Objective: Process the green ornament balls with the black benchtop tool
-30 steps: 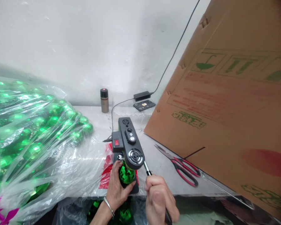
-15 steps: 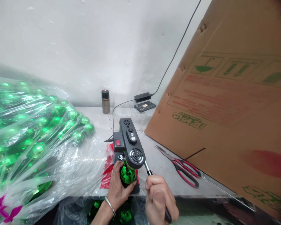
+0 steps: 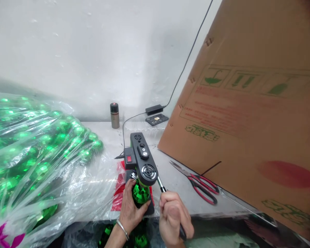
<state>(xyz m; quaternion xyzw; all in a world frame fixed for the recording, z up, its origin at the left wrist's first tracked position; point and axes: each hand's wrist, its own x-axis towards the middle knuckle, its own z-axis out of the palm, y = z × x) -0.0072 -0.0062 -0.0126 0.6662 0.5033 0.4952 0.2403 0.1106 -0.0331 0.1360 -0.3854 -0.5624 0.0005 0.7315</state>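
Observation:
A shiny green faceted ball point(image 3: 141, 193) sits under the front end of a black machine point(image 3: 144, 156) with a red switch on its side. My left hand point(image 3: 131, 203), with a bangle at the wrist, wraps round the ball, fingers behind it and thumb at its front right. The ball's top is hidden by the machine head. To the right, my right hand point(image 3: 175, 215) is closed in a fist round the black-gripped lever point(image 3: 162, 186) that slants down from the machine. Red sheet point(image 3: 118, 199) lies beneath the machine's base.
Clear plastic bags of green balls point(image 3: 46, 148) fill the left. Red-handled scissors point(image 3: 198, 182) lie at right beside a large leaning carton point(image 3: 237, 120). Behind stand a bottle point(image 3: 114, 116), a power adapter point(image 3: 154, 109) and a dark phone-like slab point(image 3: 157, 119). More green balls point(image 3: 141, 239) show below the table edge.
The view has shifted slightly, so the carton and machine appear a little further left. Both hands keep their holds on the ball and the lever.

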